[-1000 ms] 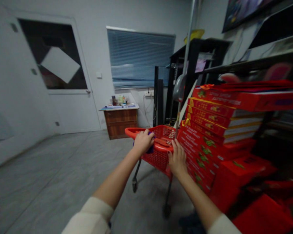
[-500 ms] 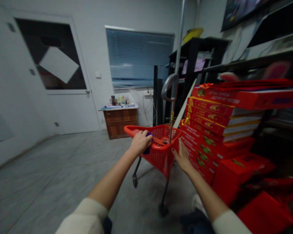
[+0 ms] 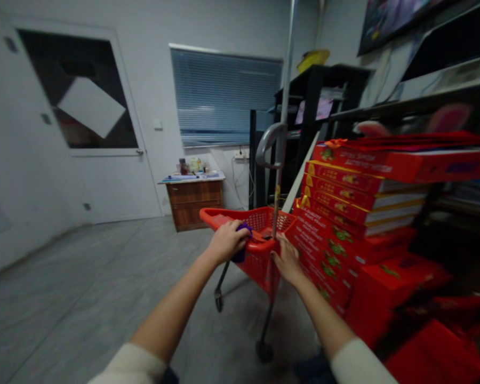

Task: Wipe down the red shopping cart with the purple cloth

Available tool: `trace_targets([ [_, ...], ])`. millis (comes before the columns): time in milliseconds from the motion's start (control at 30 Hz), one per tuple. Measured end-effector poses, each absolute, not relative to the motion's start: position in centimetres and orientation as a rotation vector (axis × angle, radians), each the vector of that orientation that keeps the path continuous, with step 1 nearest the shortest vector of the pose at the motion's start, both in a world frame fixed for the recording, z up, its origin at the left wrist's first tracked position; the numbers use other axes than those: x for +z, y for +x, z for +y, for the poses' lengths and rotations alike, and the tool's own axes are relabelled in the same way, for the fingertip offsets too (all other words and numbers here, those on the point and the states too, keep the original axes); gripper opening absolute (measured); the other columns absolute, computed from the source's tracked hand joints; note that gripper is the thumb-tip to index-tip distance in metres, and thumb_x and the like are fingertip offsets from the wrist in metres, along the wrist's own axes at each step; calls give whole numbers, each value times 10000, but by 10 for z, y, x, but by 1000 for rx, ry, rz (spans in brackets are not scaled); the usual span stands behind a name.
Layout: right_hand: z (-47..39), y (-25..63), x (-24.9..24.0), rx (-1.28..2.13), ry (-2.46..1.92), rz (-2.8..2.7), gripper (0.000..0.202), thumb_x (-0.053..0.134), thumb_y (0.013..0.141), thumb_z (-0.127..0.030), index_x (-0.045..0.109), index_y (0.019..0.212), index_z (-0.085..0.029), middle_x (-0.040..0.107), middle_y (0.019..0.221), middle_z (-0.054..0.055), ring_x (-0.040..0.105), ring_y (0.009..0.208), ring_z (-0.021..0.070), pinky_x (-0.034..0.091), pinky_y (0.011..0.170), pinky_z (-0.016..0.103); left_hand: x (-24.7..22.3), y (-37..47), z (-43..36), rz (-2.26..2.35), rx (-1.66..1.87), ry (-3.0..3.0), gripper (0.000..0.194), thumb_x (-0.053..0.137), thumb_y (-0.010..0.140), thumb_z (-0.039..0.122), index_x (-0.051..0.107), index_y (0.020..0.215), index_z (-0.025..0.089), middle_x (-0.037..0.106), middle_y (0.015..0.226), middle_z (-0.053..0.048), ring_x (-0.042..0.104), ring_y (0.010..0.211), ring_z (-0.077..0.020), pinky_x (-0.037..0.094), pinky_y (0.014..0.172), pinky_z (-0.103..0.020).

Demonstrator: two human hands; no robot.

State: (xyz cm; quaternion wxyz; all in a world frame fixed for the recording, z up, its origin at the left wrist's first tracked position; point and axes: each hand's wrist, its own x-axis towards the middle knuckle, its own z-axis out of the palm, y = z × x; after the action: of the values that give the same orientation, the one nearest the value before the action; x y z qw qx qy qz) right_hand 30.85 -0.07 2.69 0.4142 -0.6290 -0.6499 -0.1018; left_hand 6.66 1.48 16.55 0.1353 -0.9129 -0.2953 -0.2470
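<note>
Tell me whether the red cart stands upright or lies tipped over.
Upright: the red cart opens upward, with its visible wheels down on the floor.

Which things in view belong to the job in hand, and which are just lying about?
Job in hand:
red plastic latticed cart
purple cloth in the left hand
right hand at the cart's rim

Just about:
stacked red printed boxes
brown wooden cabinet
yellow object up high

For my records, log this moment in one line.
red cart: upright | left hand: holds purple item | right hand: at rim
</note>
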Motion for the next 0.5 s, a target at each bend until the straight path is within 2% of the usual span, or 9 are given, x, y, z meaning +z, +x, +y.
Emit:
trace_targets([
  [133, 3, 284, 26, -269, -1552, -1571, 563, 297, 955, -519, 397, 1385, -171, 513, 1383, 170, 421, 1336, 272, 335, 1055, 501, 156, 73, 2, -950, -771, -2538, 224, 505, 917, 311, 665, 1061, 248, 555, 1102, -87, 522, 952, -209, 461, 846, -362],
  [333, -2, 257, 37, -229, -1578, -1593, 510, 337, 946, -517, 431, 1340, -208, 543, 1329, 150, 471, 1267, 271, 382, 1001, 489, 162, 79, -13, -693, -585, -2626, 195, 531, 902, 346, 685, 995, 270, 580, 1045, -71, 521, 915, -204, 452, 793, -344],
  [433, 3, 261, 44, -165, -1608, -1670, 472, 395, 936, -519, 469, 1308, -239, 552, 1320, 126, 476, 1251, 271, 385, 994, 494, 163, 62, -8, -873, -643, -2596, 213, 531, 901, 341, 679, 1036, 267, 592, 1063, -67, 542, 898, -192, 462, 795, -330],
  [500, 9, 266, 45, -125, -1627, -1728, 461, 426, 931, -504, 471, 1317, -256, 528, 1362, 116, 441, 1294, 273, 362, 1019, 507, 155, 53, -6, -1088, -746, -2433, 229, 524, 904, 336, 672, 1061, 259, 593, 1135, -91, 553, 947, -223, 469, 801, -359],
])
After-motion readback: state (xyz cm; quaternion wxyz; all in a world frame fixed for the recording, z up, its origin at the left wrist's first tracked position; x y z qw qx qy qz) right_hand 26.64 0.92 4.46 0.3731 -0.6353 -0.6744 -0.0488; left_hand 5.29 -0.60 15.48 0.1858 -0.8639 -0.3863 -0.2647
